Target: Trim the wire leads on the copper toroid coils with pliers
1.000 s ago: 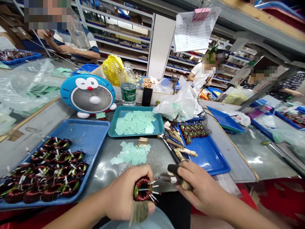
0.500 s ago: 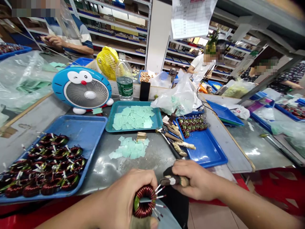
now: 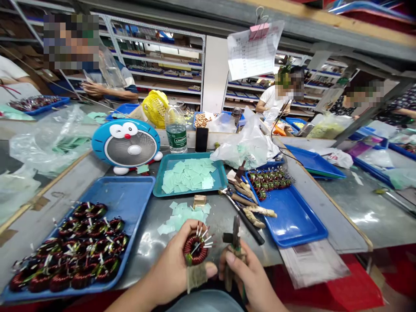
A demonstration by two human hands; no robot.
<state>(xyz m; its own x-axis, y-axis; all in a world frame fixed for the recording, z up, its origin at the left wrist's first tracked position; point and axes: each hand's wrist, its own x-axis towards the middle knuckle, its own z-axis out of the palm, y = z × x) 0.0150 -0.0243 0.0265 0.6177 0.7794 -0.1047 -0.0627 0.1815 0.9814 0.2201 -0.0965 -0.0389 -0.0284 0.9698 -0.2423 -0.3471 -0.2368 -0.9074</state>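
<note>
My left hand [image 3: 173,268] is closed round a copper-wound ring coil [image 3: 196,249], whose white-sleeved leads point up and right; tape wraps its thumb. To the right, my right hand [image 3: 242,268] grips a pair of pliers [image 3: 236,234] with the jaws upward, apart from the coil. Just beyond the hands, a pile of pale green sheets [image 3: 183,215] lies on the metal bench [image 3: 146,247]. A blue tray [image 3: 126,190] at the left bears rows of similar coils [image 3: 78,268].
Behind the pile are a teal tray [image 3: 159,190] of green sheets, a blue cartoon fan [image 3: 126,145] and a bottle [image 3: 176,134]. Tools [image 3: 247,203] lie beside the right blue tray [image 3: 299,216], which holds smaller coils. People sit across the bench.
The pliers, earlier pointing left by the coil's leads, now stand upright away from it. The coil's leads have turned upward. The camera view has shifted, showing more of the bench front.
</note>
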